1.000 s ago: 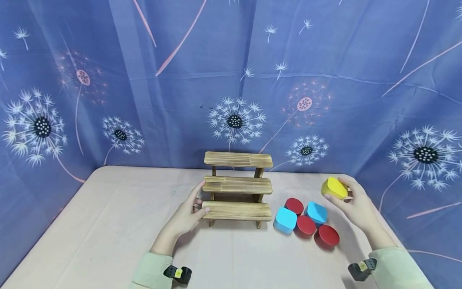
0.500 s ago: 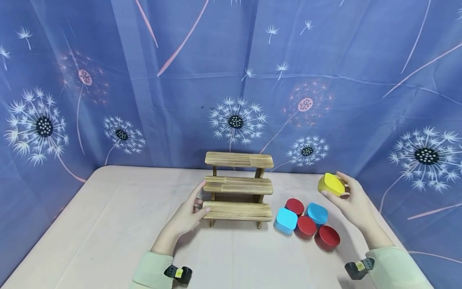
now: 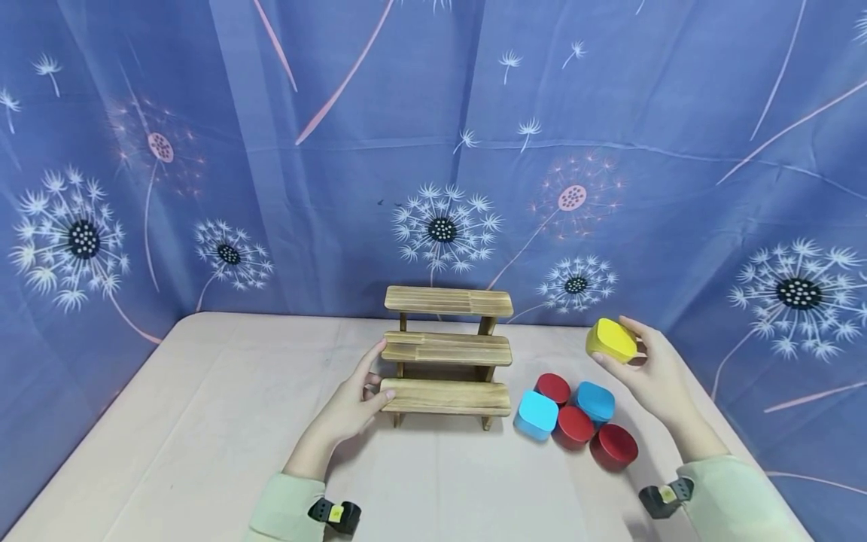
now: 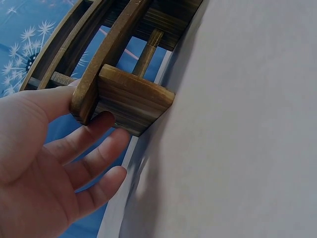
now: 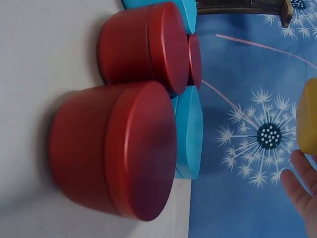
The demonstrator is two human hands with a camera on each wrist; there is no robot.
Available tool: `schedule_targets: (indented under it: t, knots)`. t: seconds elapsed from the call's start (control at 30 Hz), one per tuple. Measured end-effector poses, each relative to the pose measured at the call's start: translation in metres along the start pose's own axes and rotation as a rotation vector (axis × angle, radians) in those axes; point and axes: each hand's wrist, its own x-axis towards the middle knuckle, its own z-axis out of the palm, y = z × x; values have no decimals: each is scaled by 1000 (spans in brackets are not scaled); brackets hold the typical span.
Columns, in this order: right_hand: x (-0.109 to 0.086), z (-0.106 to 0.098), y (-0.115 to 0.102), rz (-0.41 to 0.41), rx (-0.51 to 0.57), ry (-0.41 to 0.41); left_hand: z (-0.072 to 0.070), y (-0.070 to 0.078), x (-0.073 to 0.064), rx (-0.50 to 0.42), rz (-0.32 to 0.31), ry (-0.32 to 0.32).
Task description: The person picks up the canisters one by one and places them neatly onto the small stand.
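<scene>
A small three-tier wooden display stand [image 3: 447, 350] stands at the back middle of the table. My left hand [image 3: 348, 399] grips its left end, thumb on the lowest tier. In the left wrist view the thumb and fingers of my left hand [image 4: 59, 148] close on the end of a tier, the other fingers loosely bent. At the right, my right hand [image 3: 653, 373] holds a yellow rounded-square tin [image 3: 611, 340] between thumb and fingers, raised above the table. The yellow tin [image 5: 308, 119] shows only partly at the edge of the right wrist view.
Right of the stand, several lidded tins stand close together: red round ones, such as the front red tin [image 3: 613, 446], and two blue rounded-square ones, such as the left blue tin [image 3: 536, 414]. A blue dandelion-print curtain [image 3: 325, 226] hangs behind the pale-covered table [image 3: 203, 421].
My right hand has carried the yellow tin a little to the left and up. The left hand and the stand have stayed put.
</scene>
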Motion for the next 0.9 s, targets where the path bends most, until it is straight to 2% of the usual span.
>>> schedule_targets:
  t: [0.23,0.47,0.7,0.9]
  knots:
    - [2,3,-7,9,0,-12,0,-2,1,31,2,5]
    - [4,6,-12,12,65,-18,0,-2,0,59,28,7]
    - [6,8,-22,14,79,-16,0,-4,2,33,19,3]
    - [6,14,-19,16,110,-1,1,-6,3,28,21,3]
